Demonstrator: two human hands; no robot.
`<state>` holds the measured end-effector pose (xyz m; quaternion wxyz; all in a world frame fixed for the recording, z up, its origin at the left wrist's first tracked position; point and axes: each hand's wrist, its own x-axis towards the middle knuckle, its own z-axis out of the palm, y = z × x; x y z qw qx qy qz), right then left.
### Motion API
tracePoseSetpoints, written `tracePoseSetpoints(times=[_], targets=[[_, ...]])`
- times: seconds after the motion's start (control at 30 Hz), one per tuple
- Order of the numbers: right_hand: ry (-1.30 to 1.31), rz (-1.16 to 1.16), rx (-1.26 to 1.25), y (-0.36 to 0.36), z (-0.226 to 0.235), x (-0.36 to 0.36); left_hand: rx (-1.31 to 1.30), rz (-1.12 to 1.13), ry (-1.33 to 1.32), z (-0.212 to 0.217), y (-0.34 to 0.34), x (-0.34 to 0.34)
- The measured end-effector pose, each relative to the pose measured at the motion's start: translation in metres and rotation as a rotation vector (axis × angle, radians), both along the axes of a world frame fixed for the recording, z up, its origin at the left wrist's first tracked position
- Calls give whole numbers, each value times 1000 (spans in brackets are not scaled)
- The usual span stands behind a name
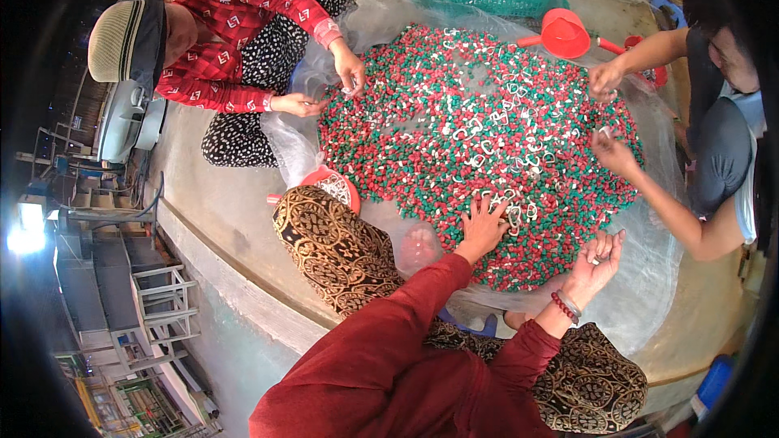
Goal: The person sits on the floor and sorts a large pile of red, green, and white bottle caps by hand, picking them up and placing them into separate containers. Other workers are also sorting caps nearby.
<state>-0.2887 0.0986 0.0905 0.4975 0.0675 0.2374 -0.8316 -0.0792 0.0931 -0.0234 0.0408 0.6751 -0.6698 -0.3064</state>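
A wide pile of small red, green and white pieces (422,126) is spread over a clear plastic sheet (657,268). White loop-shaped pieces (531,160) lie scattered on top, mostly down its middle. My left hand (484,229) rests on the near part of the pile, fingers spread, beside a few of these loops. My right hand (594,264) is raised over the near right edge of the pile, palm turned up and fingers curled in. Whatever is between those fingers, if anything, is too small to make out. Dark red beads and a bangle circle my right wrist.
Across to the left, a person in a red patterned shirt (231,40) handles small pieces; another person's hands (614,150) work at the right. Around the pile are a green basket (487,2) holding white pieces, red scoops (565,34) and a red bowl (354,195).
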Motion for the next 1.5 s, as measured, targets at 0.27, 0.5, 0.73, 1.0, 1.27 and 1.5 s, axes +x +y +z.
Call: tracePoseSetpoints(times=[0.27,0.5,0.73,1.0,1.27,1.5], targets=[[40,-7,-8,34,-18,-39,-459,-474,-73,-28,32,-4],[115,35,163,69,29,-36,-573,-459,-298,-57,-131,63],[-30,233,407,97,53,21,-288,-329,-481,-5,-229,110],[-71,325,315,85,26,57,-390,-836,531,-29,-55,-26],[58,279,286,81,43,54,-718,-754,17,-62,-66,-64],[72,243,299,91,41,36,-597,-604,-356,-71,-157,59]])
